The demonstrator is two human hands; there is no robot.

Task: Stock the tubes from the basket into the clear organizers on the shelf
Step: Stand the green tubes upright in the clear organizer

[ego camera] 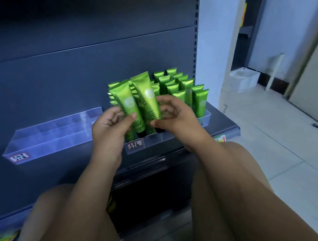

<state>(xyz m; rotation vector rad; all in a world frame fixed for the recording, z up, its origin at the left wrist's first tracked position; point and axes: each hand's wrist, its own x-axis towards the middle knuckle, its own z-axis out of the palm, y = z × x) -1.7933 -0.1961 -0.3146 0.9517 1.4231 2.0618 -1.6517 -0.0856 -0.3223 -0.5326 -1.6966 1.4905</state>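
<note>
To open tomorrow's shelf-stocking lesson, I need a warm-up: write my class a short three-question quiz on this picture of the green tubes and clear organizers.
1. True or false: the left organizer holds as many green tubes as the right organizer.
2. The right hand holds: A) a green tube B) a price label C) nothing.
3. Fill the gap: the word printed along the tube in the left hand reads ____.

Key: 1 false, the left one shows no tubes; 2 A; 3 Chamomile.
</note>
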